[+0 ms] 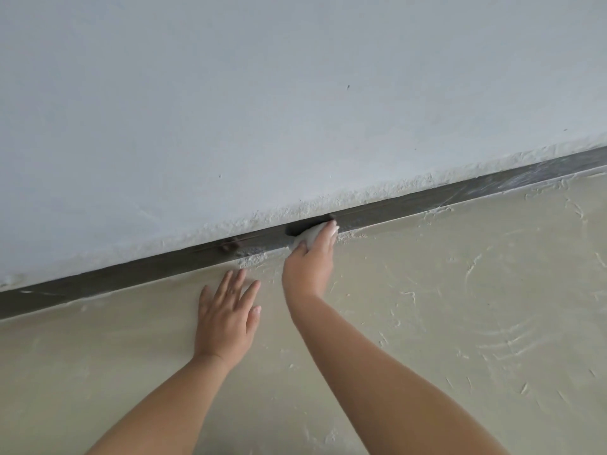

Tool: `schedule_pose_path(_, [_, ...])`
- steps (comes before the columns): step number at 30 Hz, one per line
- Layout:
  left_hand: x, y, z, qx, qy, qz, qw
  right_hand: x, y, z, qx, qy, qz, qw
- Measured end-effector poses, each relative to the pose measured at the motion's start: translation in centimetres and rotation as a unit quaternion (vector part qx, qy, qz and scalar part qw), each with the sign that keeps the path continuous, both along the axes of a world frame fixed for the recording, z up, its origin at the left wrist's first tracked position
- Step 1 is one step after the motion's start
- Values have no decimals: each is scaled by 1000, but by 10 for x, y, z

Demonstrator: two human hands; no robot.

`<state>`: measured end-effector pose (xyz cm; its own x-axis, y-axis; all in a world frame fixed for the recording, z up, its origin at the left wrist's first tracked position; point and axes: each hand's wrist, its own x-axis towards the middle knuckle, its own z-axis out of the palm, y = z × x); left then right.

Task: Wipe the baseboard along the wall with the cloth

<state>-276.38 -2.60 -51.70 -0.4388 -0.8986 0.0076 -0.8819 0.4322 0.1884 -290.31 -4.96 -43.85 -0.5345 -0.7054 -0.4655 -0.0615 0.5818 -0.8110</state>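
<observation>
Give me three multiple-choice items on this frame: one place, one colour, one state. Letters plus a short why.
1. Where is the cloth?
A. against the baseboard
B. high on the wall
C. under the left hand

2. What colour is the baseboard?
A. white
B. dark grey-brown
C. red

3. How is the left hand?
A. gripping the cloth
B. clenched in a fist
C. flat on the floor, fingers spread

Key:
1 A, the right hand presses the cloth to the strip.
2 B, the strip is dark below the pale wall.
3 C, its palm lies on the beige floor, holding nothing.
</observation>
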Motion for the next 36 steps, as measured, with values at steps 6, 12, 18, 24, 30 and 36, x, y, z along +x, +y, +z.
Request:
schedule_pose_path(6, [12,2,-2,-26,16,7,999,17,1,12,-29,-38,12,999])
schedule_pose_path(12, [9,1,3,9,-36,12,999,15,20,4,-18,69,216,974])
schedule_pose_path(18, [7,4,11,14,-40,20,999,-8,24,4,41,138,401,905])
schedule_pose_path(24, [-15,-3,14,-5,-7,-11,1000,-61,40,20,64,170,407,895])
schedule_pose_path(30, [-33,4,19,0,-45,15,999,-76,39,22,119,49,172,977])
schedule_pose_path(36, [-11,7,13,-11,-34,35,999,-30,10,12,76,-22,89,993])
